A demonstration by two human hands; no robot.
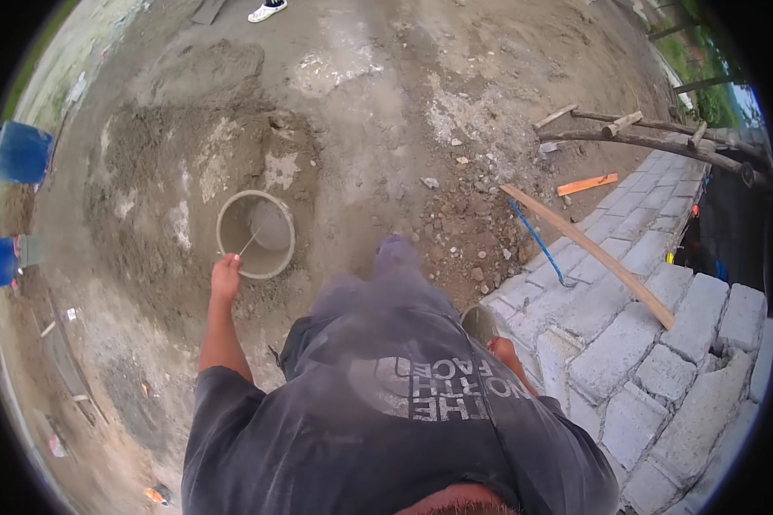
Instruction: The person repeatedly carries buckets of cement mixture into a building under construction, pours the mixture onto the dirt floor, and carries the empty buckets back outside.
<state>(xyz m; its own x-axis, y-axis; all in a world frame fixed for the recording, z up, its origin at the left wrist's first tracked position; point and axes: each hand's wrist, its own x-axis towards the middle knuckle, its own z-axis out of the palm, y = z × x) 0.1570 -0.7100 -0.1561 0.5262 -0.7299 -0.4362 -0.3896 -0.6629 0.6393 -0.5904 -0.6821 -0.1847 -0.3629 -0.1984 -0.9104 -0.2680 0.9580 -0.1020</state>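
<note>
Clutching a grey-bottomed bucket's (234,227) handle (250,242) is the left hand (226,276); right hand's (506,350) grip unclear.

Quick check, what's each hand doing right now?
Left hand: closed, holding the handle of a bucket.
Right hand: beside a second bucket; partly hidden, so its grip cannot be told.

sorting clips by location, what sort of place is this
Probably an outdoor building site: grey blocks laid in rows, loose rubble on bare ground, and a bucket held by its handle.
</note>
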